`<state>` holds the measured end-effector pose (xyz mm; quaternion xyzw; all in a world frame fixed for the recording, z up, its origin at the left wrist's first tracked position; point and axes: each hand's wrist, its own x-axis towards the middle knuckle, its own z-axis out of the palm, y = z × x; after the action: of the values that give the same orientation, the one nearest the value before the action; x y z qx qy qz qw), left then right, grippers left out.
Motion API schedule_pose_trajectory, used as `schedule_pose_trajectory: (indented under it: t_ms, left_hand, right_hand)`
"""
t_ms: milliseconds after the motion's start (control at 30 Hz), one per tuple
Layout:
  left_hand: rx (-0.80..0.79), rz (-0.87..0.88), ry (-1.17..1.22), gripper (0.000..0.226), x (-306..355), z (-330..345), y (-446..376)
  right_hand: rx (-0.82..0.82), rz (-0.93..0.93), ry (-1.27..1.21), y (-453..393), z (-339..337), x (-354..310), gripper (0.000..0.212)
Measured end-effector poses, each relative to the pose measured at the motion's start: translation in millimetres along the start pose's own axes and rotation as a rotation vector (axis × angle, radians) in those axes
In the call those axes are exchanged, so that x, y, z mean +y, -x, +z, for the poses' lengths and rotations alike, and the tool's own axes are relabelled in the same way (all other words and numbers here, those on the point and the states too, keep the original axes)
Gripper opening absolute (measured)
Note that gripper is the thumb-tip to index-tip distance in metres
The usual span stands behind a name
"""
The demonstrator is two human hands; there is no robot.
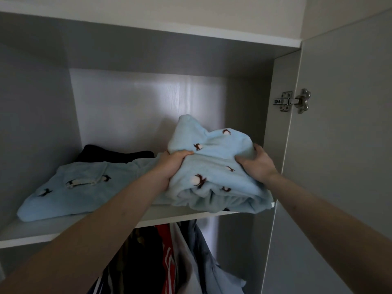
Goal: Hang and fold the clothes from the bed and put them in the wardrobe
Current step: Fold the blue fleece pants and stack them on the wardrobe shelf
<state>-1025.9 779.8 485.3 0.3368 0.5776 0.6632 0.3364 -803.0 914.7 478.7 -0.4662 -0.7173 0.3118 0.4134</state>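
Pale blue fleece, folded into a thick bundle point(214, 166) with small brown and white motifs, sits at the right end of the wardrobe shelf point(70, 225), close to the right side panel. You hold it from both flanks: your left hand point(175, 164) curls its fingers into the bundle's left side, and your right hand point(255, 162) grips the right side, both at about the same depth. The bundle's front edge overhangs the shelf lip slightly, while its back end rises in a peak toward the rear wall. So the coming push probably runs straight away from you, deeper in. To the left, touching or nearly touching your left wrist, lies a second folded blue fleece piece point(84, 187), with a dark garment point(114, 155) behind it. Hung clothes point(169, 262) show below the shelf.
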Motion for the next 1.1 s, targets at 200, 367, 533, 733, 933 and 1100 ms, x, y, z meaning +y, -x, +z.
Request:
schedule_pose_trajectory:
  t_ms: [200, 367, 533, 733, 933, 1100]
  left_hand:
    - [-0.003, -0.034, -0.006, 0.032, -2, 29, -60]
    - [0.036, -0.074, 0.020, 0.061, -18, 54, -105]
    - [-0.030, -0.097, -0.374, 0.086, -34, 57, -140]
    - [0.194, 0.493, -1.075, 0.121, -29, 51, -158]
    - [-0.299, 0.213, -1.240, 0.075, -57, 62, -177]
    - [-0.296, 0.190, -1.222, 0.066, -87, 66, -189]
  right_hand:
    - [-0.087, -0.069, 0.072, -48, 22, -13, 0.079]
    - [-0.185, -0.075, 0.106, -76, 52, 10, 0.052]
    - [-0.188, -0.067, 0.306, -83, 81, 67, 0.051]
    - [-0.164, -0.133, 0.415, -100, 92, 88, 0.053]
    - [-0.242, -0.077, 0.454, -112, 79, 89, 0.054]
    - [-0.237, -0.082, 0.381, -134, 64, 77, 0.056]
